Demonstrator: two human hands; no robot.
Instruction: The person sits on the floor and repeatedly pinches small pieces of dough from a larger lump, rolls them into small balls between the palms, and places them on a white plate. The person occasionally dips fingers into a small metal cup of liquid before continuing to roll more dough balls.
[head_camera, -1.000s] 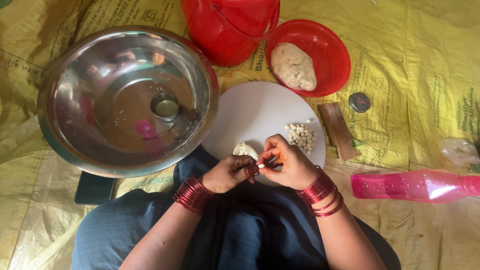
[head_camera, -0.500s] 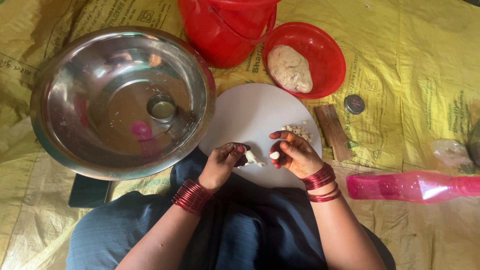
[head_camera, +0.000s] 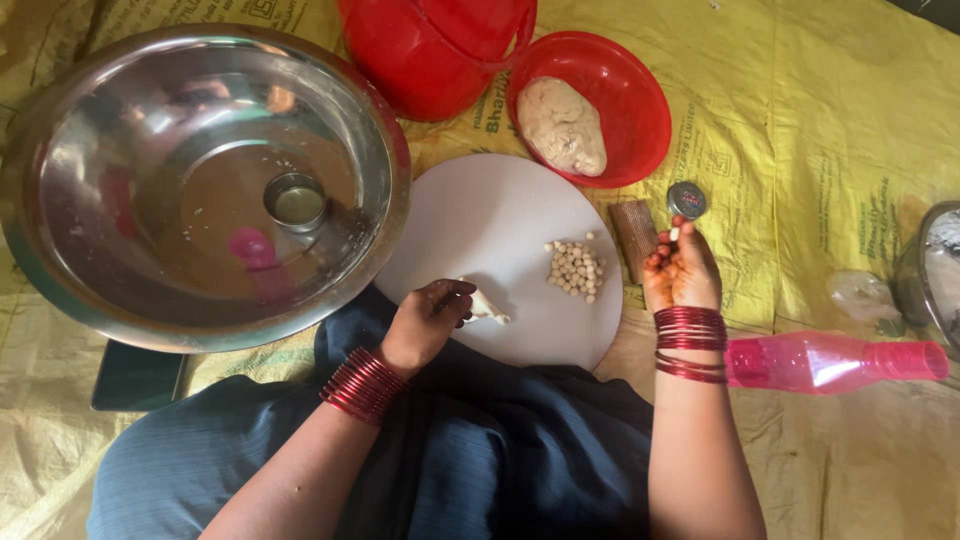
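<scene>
Pale, soft dough lump (head_camera: 487, 306) in left hand's (head_camera: 428, 322) closed grip; right hand (head_camera: 681, 270) open, a tiny white bit at its fingertips.

The red bucket (head_camera: 435, 50) is running off the frame's top edge. At the right edge, a steel vessel (head_camera: 930, 270) is showing only partly. The left hand (head_camera: 430, 322) is curling over a dough piece (head_camera: 487, 306), hiding part of it.

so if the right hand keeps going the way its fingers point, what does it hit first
Probably the small round metal cap, just beyond the right hand and its fingers; the brown block lies beside that line.
</scene>
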